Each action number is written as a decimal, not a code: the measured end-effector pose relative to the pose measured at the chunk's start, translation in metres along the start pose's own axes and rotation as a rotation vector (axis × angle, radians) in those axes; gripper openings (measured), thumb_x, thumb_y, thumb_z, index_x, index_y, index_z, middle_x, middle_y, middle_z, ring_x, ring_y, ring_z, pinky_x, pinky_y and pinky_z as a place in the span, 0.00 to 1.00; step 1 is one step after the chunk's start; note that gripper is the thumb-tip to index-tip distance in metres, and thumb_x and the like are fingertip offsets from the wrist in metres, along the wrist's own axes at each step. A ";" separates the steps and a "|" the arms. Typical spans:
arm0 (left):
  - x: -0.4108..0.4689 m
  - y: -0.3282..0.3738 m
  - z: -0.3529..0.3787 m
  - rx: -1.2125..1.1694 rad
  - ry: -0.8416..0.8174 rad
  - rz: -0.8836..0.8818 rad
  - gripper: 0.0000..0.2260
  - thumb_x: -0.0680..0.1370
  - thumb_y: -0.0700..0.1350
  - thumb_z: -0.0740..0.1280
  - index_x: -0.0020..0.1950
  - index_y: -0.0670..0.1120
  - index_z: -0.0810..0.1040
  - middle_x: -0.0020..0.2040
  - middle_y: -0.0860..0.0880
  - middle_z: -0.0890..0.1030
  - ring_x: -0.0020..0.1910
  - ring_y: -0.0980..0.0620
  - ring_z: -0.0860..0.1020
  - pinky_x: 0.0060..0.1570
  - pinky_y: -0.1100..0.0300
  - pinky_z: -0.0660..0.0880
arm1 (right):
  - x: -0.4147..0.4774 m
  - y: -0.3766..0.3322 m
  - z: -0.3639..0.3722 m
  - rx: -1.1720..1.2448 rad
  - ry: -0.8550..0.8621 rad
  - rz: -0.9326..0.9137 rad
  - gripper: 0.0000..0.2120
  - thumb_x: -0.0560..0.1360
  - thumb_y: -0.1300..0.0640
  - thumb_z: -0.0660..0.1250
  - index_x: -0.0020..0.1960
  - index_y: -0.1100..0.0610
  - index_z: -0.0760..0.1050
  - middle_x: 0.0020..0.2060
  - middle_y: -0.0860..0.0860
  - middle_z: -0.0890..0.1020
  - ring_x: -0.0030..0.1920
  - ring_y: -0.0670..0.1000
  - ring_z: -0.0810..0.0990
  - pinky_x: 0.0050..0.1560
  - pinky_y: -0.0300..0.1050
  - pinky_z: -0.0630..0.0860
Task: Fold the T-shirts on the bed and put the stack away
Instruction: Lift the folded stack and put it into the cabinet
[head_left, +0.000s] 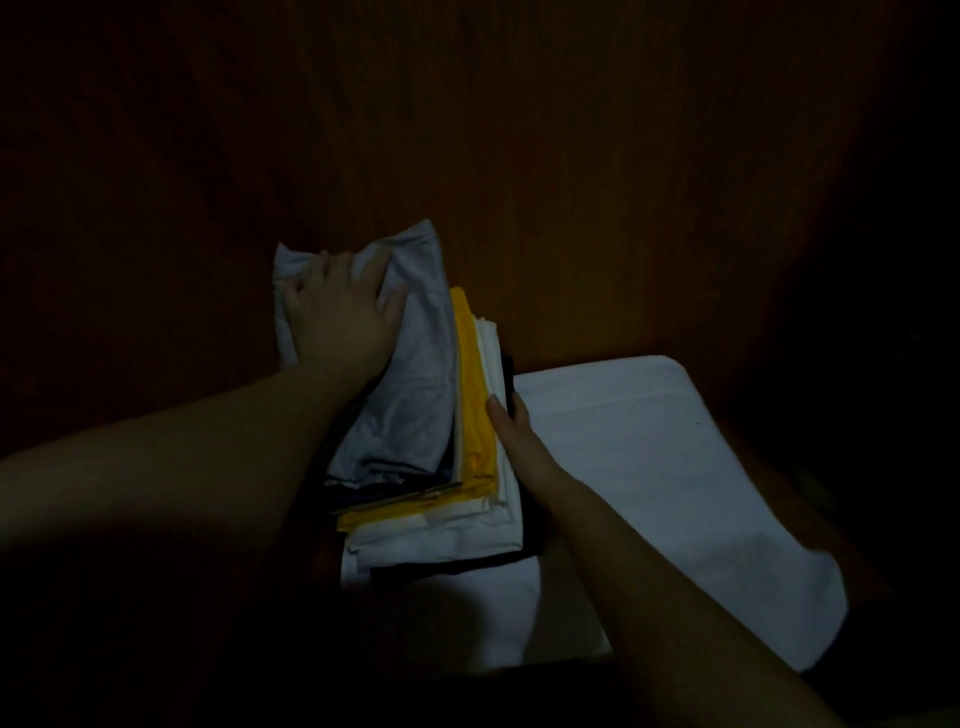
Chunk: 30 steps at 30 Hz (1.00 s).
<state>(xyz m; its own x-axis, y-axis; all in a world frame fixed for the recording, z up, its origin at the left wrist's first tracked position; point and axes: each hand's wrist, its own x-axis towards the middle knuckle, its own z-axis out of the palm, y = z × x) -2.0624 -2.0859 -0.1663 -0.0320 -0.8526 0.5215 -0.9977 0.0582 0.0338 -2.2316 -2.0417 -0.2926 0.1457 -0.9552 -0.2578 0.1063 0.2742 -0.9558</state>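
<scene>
A stack of folded T-shirts (470, 467) lies in a dim wooden space. The top shirt is pale grey (415, 374), with a yellow shirt (472, 410), white ones and a dark one under it. My left hand (343, 306) lies flat with spread fingers on the far end of the grey shirt. My right hand (519, 436) presses against the stack's right side, fingers along the white and dark layers.
A folded white cloth (649, 441) lies to the right of the stack and partly beneath it. Dark brown wooden panels (519, 156) close off the back and sides. The lower left of the view is in deep shadow.
</scene>
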 end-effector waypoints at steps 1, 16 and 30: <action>0.003 0.000 0.007 -0.012 -0.011 -0.010 0.24 0.79 0.58 0.50 0.73 0.51 0.63 0.67 0.39 0.71 0.68 0.39 0.65 0.65 0.42 0.56 | 0.006 -0.003 0.001 0.018 0.002 -0.015 0.37 0.76 0.39 0.56 0.77 0.50 0.44 0.74 0.51 0.60 0.71 0.52 0.62 0.68 0.44 0.60; 0.016 0.011 0.026 -0.013 -0.075 -0.082 0.38 0.67 0.70 0.37 0.67 0.59 0.70 0.52 0.44 0.79 0.52 0.43 0.75 0.57 0.47 0.65 | 0.077 -0.032 0.014 0.296 -0.070 -0.149 0.28 0.74 0.53 0.66 0.71 0.57 0.64 0.61 0.52 0.76 0.50 0.45 0.78 0.43 0.33 0.77; -0.014 0.017 0.034 -0.069 -0.101 -0.046 0.34 0.71 0.67 0.42 0.76 0.56 0.55 0.75 0.41 0.58 0.74 0.42 0.56 0.69 0.39 0.49 | 0.032 -0.041 0.014 -0.052 0.175 -0.346 0.23 0.80 0.45 0.58 0.73 0.46 0.61 0.71 0.46 0.64 0.70 0.47 0.64 0.71 0.53 0.63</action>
<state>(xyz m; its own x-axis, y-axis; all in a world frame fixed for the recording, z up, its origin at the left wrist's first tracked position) -2.0809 -2.0904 -0.2024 0.0048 -0.9030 0.4296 -0.9919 0.0502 0.1165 -2.2172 -2.0818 -0.2598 -0.0602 -0.9961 0.0648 0.0688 -0.0689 -0.9952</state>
